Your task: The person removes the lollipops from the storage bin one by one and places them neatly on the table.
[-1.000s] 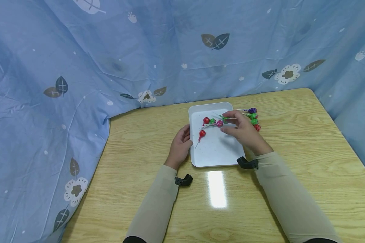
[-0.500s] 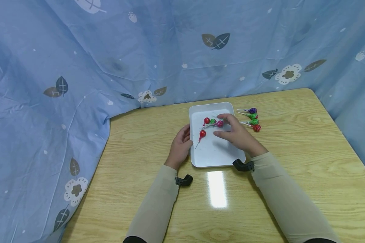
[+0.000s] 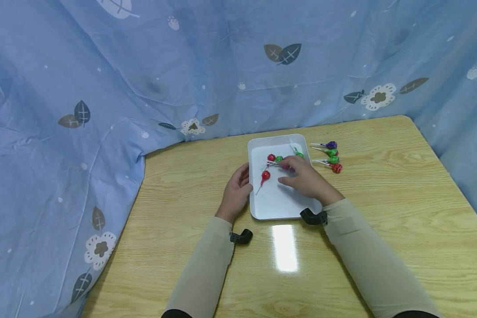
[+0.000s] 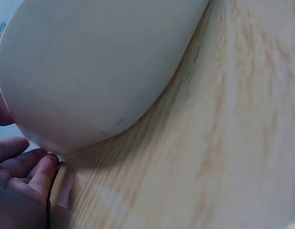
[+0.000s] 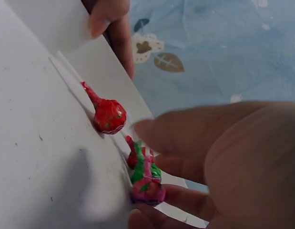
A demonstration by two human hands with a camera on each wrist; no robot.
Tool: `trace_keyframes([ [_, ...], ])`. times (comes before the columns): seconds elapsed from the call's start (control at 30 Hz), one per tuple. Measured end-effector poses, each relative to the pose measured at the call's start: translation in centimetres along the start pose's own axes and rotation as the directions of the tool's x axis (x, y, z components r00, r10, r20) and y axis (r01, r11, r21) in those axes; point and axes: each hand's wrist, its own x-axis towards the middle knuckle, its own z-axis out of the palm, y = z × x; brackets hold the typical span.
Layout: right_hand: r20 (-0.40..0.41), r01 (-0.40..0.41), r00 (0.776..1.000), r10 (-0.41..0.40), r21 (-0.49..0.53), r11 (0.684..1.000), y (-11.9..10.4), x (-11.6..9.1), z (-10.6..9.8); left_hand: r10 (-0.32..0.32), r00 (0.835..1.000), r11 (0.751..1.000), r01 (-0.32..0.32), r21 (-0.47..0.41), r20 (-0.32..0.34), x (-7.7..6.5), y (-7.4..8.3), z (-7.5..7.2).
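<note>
On the table stands a shallow white tray holding several wrapped lollipops. My left hand grips its left side, thumb over the rim and fingers outside against the wall. Inside the tray, my right hand reaches over a pink lollipop, fingertips right at its head and thumb spread apart. A red lollipop and a green lollipop lie close by. Nearer the front is another red lollipop. One green lollipop rests by the tray's back right corner.
To the right of the tray, a purple lollipop, green lollipops and a red lollipop lie in a loose column on the wooden table. A blue patterned curtain hangs along the back and left edges.
My right hand has moved left and forward over the pink lollipop. The green lollipop it held now lies in the tray, let go. My left hand stays at the tray's side.
</note>
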Motion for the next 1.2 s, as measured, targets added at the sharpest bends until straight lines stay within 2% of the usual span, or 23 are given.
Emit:
trace_keyframes([
  [0.1, -0.009, -0.004, 1.0, 0.004, -0.038, 0.999, -0.11, 0.06, 0.23, 0.003, 1.0, 1.0, -0.003, -0.005, 0.0, 0.04, -0.01, 0.03],
  [0.33, 0.044, -0.014, 0.999, 0.018, -0.096, 0.995, -0.32, 0.04, 0.71, 0.0, 1.0, 1.0, 0.0, 0.005, 0.003, 0.09, -0.18, 0.11],
  [0.5, 0.044, 0.003, 0.999, 0.003, -0.134, 0.991, -0.37, 0.01, 0.78, 0.009, 1.0, 1.0, -0.009, 0.005, 0.006, 0.1, -0.11, 0.14],
  [0.77, 0.007, -0.017, 1.0, 0.017, -0.056, 0.998, -0.41, -0.14, 0.63, 0.007, 1.0, 1.0, -0.007, 0.012, 0.004, 0.06, -0.1, 0.04],
  [1.0, 0.001, -0.009, 1.0, 0.009, -0.019, 1.0, -0.34, -0.17, 0.58, 0.006, 1.0, 1.0, -0.006, 0.021, 0.0, 0.04, -0.07, 0.01],
  [1.2, 0.01, -0.043, 0.999, 0.043, 0.022, 0.999, -0.47, -0.29, 0.46, 0.012, 1.0, 1.0, -0.012, 0.016, 0.008, 0.06, -0.13, -0.01],
])
